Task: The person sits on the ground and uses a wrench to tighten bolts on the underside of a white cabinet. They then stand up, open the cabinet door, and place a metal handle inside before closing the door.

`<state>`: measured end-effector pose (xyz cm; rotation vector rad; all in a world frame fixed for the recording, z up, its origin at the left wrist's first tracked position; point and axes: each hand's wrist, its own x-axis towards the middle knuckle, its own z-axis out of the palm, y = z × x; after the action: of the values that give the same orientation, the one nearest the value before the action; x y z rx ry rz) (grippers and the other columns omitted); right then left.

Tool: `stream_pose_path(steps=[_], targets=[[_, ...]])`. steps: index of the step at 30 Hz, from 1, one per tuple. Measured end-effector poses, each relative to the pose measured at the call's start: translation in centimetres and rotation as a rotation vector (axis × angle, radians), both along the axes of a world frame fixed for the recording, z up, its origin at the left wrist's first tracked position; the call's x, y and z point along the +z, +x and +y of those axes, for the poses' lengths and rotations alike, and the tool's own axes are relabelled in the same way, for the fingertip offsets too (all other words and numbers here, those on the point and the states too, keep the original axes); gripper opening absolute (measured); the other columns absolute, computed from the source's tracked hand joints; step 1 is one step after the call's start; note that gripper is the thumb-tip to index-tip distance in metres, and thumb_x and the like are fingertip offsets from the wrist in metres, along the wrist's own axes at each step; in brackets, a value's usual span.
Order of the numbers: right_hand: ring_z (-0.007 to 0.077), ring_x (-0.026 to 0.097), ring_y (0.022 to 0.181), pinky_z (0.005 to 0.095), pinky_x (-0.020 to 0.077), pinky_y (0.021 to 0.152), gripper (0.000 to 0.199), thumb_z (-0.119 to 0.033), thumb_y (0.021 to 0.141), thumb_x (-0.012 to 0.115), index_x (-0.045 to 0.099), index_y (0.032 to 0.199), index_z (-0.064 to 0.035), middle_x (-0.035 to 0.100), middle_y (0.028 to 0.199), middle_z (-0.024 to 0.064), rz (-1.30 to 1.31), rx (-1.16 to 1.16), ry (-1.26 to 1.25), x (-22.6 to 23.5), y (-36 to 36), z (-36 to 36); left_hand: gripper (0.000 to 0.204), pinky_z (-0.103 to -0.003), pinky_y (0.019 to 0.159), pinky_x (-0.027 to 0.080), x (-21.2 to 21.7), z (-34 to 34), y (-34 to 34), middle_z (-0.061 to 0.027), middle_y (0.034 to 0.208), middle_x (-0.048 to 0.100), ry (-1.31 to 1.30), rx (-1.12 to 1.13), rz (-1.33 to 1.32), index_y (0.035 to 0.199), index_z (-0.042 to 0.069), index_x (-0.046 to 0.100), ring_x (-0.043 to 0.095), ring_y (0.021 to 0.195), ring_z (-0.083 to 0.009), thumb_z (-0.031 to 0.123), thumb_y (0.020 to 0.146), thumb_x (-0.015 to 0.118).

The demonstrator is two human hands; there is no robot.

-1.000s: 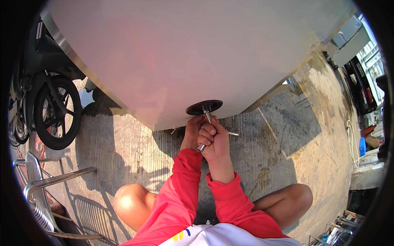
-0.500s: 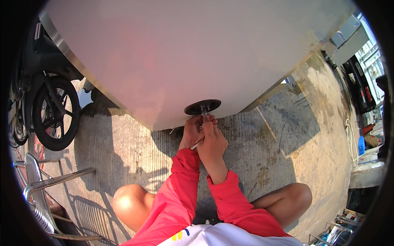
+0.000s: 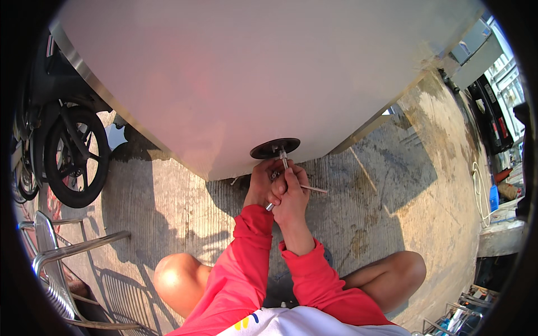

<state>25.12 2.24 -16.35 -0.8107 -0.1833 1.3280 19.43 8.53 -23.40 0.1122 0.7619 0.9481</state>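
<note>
A round black disc [image 3: 262, 151] with metal fittings at its centre is set low on a large pale panel [image 3: 269, 73]. My right hand [image 3: 293, 193] is closed around a metal wrench [image 3: 284, 162] whose tip meets the fittings. A thin bar [image 3: 316, 190] juts from that hand to the right, and a short metal end shows below the fingers. My left hand [image 3: 259, 185] is curled beside it, just under the disc, its fingertips near the wrench. Small shiny metal bits show between the hands; what the left fingers hold is partly hidden.
A motorbike wheel [image 3: 77, 157] stands at the left, with a metal chair [image 3: 84, 249] nearer to me. Ridged concrete floor [image 3: 358, 224] lies under the panel. A pale hose [image 3: 478, 187] and a blue container [image 3: 494, 199] are at the right. My bent knees flank my arms.
The wrench has turned: its bar pointed toward my left wrist before and now sticks out to the right. My right hand has rotated with it, while my left hand has hardly moved.
</note>
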Motion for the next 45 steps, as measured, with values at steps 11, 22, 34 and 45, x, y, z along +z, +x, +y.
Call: stream_pose_path(steps=[11,22,34,45], targets=[[0.0061,0.03,0.044,0.0232,0.0249,0.037,0.008,-0.013,0.103,0.044,0.052,0.101,-0.0136,0.039,0.058,-0.0032,0.079,0.066,0.023,0.6,-0.9,0.2,0.036,-0.036,0.093,0.052,0.0,-0.3,-0.3,-0.017,0.106,0.064,0.115,-0.001,-0.044,0.11,-0.005,0.057,0.063,0.1,-0.0276,0.024,0.1,0.04],[0.0051,0.027,0.045,0.0217,0.0241,0.039,0.016,-0.021,0.103,0.044,0.057,0.097,-0.0143,0.036,0.057,-0.0076,0.468,0.154,0.011,0.5,-0.6,0.7,0.044,-0.033,0.094,0.05,-3.3,0.0,-0.7,-0.0135,0.111,0.062,0.221,-0.099,-0.126,0.127,-0.001,0.05,0.06,0.106,-0.0243,0.034,0.101,0.043],[0.0075,0.028,0.045,0.0234,0.0245,0.039,0.011,-0.017,0.102,0.044,0.051,0.093,-0.0181,0.038,0.058,-0.0048,0.517,0.129,0.011,0.5,-0.3,1.2,0.036,-0.032,0.096,0.049,-3.4,-1.1,-0.2,-0.013,0.11,0.061,0.194,0.006,-0.13,0.126,-0.006,0.049,0.06,0.106,-0.0253,0.019,0.1,0.044],[0.0154,0.044,0.046,0.0295,0.0358,0.04,0.008,-0.013,0.098,0.051,0.056,0.101,-0.0071,0.046,0.059,0.0007,1.091,0.28,0.189,-1.1,0.9,1.9,0.038,-0.034,0.104,0.044,-6.5,-2.1,1.5,-0.0131,0.123,0.056,0.175,0.191,-0.192,0.127,-0.008,0.048,0.053,0.12,-0.0248,0.018,0.101,0.04]])
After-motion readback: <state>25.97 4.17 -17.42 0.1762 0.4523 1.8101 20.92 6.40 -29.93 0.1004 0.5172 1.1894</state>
